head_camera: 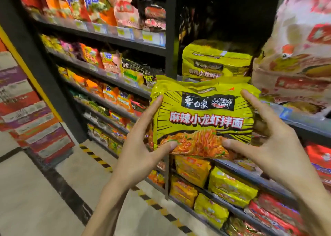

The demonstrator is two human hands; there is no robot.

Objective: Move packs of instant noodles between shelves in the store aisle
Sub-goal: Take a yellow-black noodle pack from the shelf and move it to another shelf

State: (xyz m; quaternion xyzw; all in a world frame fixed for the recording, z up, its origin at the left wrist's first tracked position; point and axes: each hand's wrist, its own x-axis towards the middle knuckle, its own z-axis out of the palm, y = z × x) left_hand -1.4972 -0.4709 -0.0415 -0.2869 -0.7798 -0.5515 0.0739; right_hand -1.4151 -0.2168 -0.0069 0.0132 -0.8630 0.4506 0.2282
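Head view: left hand [141, 144] and right hand [274, 146] both grip yellow noodle pack [202, 117]

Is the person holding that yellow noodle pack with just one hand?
No, both hands grip the yellow noodle pack: the left hand on its left side and the right hand on its right.

The noodle pack [202, 114] is yellow-green with black ray lines, red characters and orange noodles; floor tape [100, 161] is yellow-black striped.
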